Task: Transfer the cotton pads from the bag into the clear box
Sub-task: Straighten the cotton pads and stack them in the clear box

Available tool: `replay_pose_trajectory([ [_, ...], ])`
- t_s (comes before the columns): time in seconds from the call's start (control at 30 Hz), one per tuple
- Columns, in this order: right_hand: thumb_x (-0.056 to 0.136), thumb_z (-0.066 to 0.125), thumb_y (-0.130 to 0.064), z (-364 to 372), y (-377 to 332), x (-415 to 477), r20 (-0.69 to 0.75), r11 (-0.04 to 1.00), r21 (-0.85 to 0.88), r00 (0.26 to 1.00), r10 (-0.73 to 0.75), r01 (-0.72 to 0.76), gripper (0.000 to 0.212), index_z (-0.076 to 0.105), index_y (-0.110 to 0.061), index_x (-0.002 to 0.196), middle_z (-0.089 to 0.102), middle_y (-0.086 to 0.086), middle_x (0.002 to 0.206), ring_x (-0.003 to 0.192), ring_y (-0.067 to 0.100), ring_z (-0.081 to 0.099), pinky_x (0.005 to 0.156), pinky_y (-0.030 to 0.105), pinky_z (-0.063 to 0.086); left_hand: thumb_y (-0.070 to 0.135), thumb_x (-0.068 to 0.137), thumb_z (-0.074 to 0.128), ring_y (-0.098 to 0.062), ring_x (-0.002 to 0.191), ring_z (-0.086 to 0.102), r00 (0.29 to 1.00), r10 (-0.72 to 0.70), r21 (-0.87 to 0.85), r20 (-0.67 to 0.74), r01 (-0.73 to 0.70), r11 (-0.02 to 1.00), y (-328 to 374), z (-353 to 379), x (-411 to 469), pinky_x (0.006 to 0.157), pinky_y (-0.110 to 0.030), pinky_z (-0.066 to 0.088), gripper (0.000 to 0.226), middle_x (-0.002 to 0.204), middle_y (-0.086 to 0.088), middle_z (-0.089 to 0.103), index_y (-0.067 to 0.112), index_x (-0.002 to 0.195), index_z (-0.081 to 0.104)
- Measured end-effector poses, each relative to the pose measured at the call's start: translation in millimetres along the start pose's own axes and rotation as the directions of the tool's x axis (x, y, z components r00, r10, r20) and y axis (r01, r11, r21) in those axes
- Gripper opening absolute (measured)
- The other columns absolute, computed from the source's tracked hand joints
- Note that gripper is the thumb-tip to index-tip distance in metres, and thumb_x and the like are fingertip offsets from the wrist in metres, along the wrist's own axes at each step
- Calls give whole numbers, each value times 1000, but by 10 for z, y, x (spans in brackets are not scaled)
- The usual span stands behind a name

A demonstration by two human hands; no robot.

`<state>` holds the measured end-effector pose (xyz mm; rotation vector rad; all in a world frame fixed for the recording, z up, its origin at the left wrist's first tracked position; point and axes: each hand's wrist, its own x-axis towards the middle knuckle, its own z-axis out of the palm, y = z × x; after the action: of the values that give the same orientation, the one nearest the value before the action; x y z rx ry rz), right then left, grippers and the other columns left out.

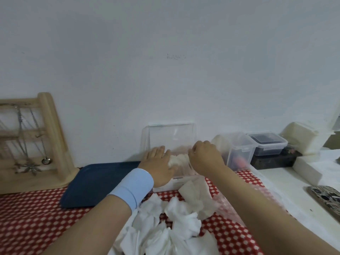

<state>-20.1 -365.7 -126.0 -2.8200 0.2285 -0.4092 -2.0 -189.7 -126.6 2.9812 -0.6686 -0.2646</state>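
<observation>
Red dotted cloth [36, 218] meets a white wall [165, 61]. The left hand [158, 164] rests straight-fingered against the clear box [171, 133]. The right hand's [206, 157] curled grip is unclear.

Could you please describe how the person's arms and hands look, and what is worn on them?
Neither the left hand nor the right hand wears a glove. A wide light blue band, plain and without markings, goes round the left wrist. The right arm shows no sleeve or band in view.

Wooden stand [50, 133] (necklaces [46, 160] hanging) at left; navy cushion [95, 183] beside it.
</observation>
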Motion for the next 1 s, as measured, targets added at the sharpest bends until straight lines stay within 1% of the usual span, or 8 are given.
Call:
replay_pose_trajectory([
  [0.1,106,35,-44,54,-52,-156,78,977,52,974,-211,208,54,40,-12,147,40,12,153,141,31,35,115,43,30,47,106,27,-25,157,-3,1000,-8,-70,-17,7,998,8,71,23,127,-43,1,70,170,-7,-2,11,162,5],
  [0.27,108,22,-38,70,-68,-248,447,848,-219,822,-353,483,48,29,-22,154,20,13,162,153,36,9,121,55,18,36,107,21,-18,156,-15,997,15,-107,81,-7,994,96,91,18,127,-42,-5,66,169,-4,-16,13,161,-7],
  [0.33,109,29,-35,-21,-76,-246,461,868,-173,817,-347,466,45,31,-24,152,25,11,159,150,35,16,119,57,21,37,107,24,-17,156,-12,997,22,-163,69,-11,987,94,-6,-62,127,-38,-3,66,170,-3,-12,13,161,-5],
  [0.43,105,42,-41,-213,-94,-277,293,956,126,911,-290,263,53,32,-27,155,26,1,164,150,25,24,121,49,22,41,105,40,-16,157,-2,999,49,-233,-19,-52,971,44,-174,-272,126,-35,5,71,171,2,1,19,163,4],
  [0.53,101,54,-29,-467,-160,-406,156,924,267,934,-321,273,32,61,-31,132,58,-9,137,122,13,56,106,34,44,38,102,51,-16,146,31,982,50,-307,-183,-106,946,16,-305,-574,117,-34,30,56,158,6,39,28,154,35],
  [0.63,95,62,-20,-629,-244,-582,387,910,352,851,-354,218,18,73,-34,98,72,-18,95,76,2,67,71,20,50,38,100,56,-6,111,58,980,-13,-482,-197,-85,872,-27,-299,-877,91,-23,47,26,124,13,62,33,124,63],
  [0.7,91,69,-20,-597,-281,-666,528,922,314,765,-368,226,14,73,-33,94,74,-16,87,67,1,68,65,16,47,39,97,59,-3,96,64,991,-24,-513,-130,-47,857,-54,-244,-1031,80,-21,50,15,107,14,67,34,109,68],
  [1.0,75,84,-42,-446,-280,-759,741,968,75,636,-213,238,36,78,-33,110,75,-12,108,98,10,70,100,33,52,40,96,62,-3,95,67,1000,-14,-507,9,17,862,-78,-32,-1171,90,-23,52,21,104,15,69,30,113,70],
])
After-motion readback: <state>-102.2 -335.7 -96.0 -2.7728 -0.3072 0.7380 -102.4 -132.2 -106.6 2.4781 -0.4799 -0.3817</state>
